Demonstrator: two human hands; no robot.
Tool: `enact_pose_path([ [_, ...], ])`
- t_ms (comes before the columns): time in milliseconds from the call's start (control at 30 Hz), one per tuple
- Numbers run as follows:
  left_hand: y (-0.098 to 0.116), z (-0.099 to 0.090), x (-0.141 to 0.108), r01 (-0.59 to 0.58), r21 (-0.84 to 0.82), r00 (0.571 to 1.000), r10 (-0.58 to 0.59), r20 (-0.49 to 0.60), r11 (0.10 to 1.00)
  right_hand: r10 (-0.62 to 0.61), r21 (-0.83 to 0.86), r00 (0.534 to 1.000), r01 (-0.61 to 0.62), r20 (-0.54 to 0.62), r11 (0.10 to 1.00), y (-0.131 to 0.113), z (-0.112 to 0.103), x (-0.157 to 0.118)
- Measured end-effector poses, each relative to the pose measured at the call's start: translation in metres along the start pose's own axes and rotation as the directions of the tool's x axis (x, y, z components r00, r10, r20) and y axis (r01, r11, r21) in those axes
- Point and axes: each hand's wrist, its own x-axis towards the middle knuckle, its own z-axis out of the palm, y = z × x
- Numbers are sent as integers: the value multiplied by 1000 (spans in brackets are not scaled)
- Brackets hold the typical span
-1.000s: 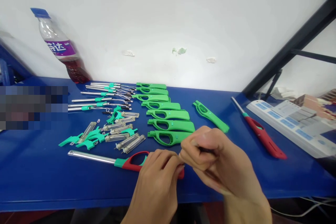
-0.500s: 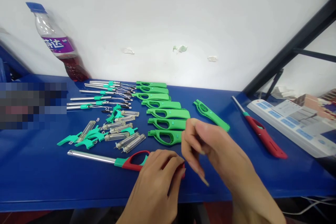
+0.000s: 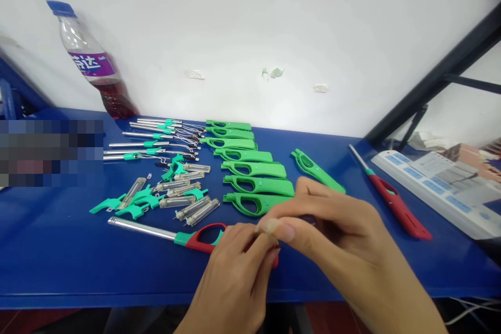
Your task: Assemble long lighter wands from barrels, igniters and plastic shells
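Observation:
A red gas lighter (image 3: 199,240) with a teal collar and a silver tube lies near the table's front edge, its tube pointing left. My left hand (image 3: 238,266) is closed around its handle and hides most of it. Just to the right, my right hand (image 3: 332,235) bends over the left fingertips, thumb and forefinger pinched together. Something small and dark shows between its curled fingers, too hidden to name. Beyond the hands, several green lighter shells (image 3: 258,185) lie in a column. Clear fuel tanks (image 3: 201,212) and teal triggers (image 3: 135,210) are scattered left of them.
Silver tubes with wires (image 3: 152,144) lie at the back left, near a drink bottle (image 3: 94,68) against the wall. Right of centre is a single green shell (image 3: 317,172). Farther right lie another red lighter (image 3: 397,201) and a white power strip (image 3: 438,188).
My right hand has moved in beside my left fingertips, and its thumb and forefinger have come together. My left hand stays on the red lighter. The whole view has shifted slightly.

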Motion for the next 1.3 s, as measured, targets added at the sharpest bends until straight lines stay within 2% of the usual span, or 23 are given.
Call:
enact_pose_path([
  [133,-1,-1,0,-9,24,1000,9,-5,1000,17,3,996,-18,84,1000,-1,-11,-6],
  [267,-5,-1,-2,-15,-5,998,15,56,1000,-23,29,990,19,141,999,3,-26,-10],
  [433,-7,1,-3,-13,22,998,11,67,1000,31,23,995,-33,98,999,6,-31,-9],
  [567,-6,1,-1,-44,22,999,44,-9,999,123,47,991,-126,45,991,8,-23,-4],
  [700,-3,0,0,-37,33,999,37,-17,999,170,50,985,-168,-30,984,7,-13,-2],
  [767,-2,-1,1,-33,35,999,34,-13,999,163,45,986,-162,-27,986,4,-13,-4],
  [900,-4,0,-1,-33,22,999,33,16,999,66,33,993,-69,93,997,2,-20,-9],
  [1000,-5,2,-2,-44,35,999,43,15,998,49,41,990,-54,133,998,6,-25,-7],
  [1167,-6,4,-1,-59,44,998,60,-28,997,141,-11,990,-140,25,990,11,-24,-5],
  [1300,-8,4,-4,-47,26,999,47,20,999,100,-65,995,-99,21,993,19,-31,-15],
])
